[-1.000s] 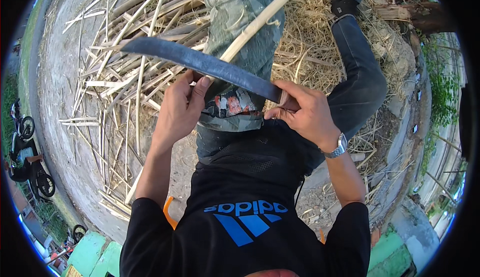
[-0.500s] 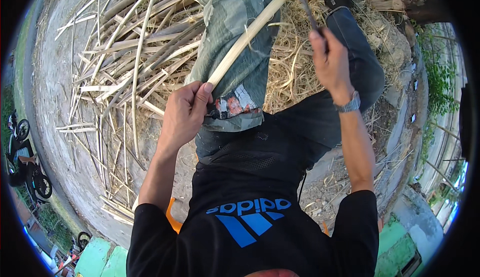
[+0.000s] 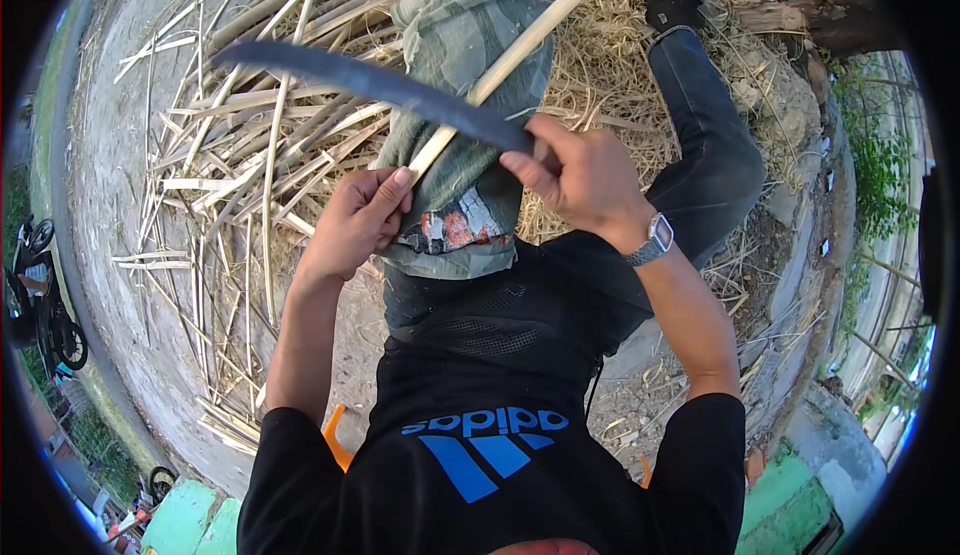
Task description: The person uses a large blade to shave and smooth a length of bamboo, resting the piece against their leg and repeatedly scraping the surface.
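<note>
My left hand (image 3: 358, 217) is closed round the near end of a pale split bamboo strip (image 3: 540, 30), thumb on top. The strip slants away to the upper right across a grey-green cloth (image 3: 455, 10) draped over my left thigh. My right hand (image 3: 585, 177) grips a long, dark, curved knife (image 3: 375, 83); its handle is mostly hidden in the fist. The blade lies across the strip, its tip pointing to the far left. Whether its edge touches the strip I cannot tell.
Many cut bamboo strips (image 3: 270, 135) lie heaped on the ground at the left. Curly shavings (image 3: 590, 85) cover the ground between my legs. A log (image 3: 835, 20) lies at the far right, and a parked motorbike (image 3: 45, 300) stands at the left edge.
My right hand has come nearer and to the left, swinging the blade from the far end of the strip to across its near part. My left hand still holds the strip.
</note>
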A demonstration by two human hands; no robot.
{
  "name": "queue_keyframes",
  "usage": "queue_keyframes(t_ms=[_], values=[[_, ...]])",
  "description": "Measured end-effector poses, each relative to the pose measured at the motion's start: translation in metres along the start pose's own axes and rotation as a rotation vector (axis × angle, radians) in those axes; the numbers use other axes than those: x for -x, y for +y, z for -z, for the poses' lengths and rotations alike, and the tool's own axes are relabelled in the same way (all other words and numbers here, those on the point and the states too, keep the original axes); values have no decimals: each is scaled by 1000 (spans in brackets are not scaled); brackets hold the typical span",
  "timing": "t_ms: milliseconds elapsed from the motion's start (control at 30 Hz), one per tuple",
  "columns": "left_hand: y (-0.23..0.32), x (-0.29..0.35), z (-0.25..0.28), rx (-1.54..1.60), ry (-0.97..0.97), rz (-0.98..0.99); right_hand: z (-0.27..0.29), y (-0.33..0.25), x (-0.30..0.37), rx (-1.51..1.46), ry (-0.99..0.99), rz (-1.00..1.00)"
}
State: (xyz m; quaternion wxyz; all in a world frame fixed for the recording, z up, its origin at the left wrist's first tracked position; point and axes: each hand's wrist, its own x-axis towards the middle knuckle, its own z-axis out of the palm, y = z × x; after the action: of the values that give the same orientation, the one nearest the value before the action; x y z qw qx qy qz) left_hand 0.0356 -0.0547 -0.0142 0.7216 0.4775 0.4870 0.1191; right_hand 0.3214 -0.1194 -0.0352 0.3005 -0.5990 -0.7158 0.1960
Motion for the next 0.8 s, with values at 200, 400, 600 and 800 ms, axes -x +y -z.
queue_keyframes(t_ms=[200,400,600,800], values=[[6,-2,-3,17,17,11,34,56,-44,-101,202,-357],[0,-7,14,105,-107,105,-12,12,-15,-50,92,-49],[11,-8,-1,137,-115,89,44,82,-55,13,283,-303],[0,-4,15,152,-168,60,15,6,-30,-81,-28,-156]])
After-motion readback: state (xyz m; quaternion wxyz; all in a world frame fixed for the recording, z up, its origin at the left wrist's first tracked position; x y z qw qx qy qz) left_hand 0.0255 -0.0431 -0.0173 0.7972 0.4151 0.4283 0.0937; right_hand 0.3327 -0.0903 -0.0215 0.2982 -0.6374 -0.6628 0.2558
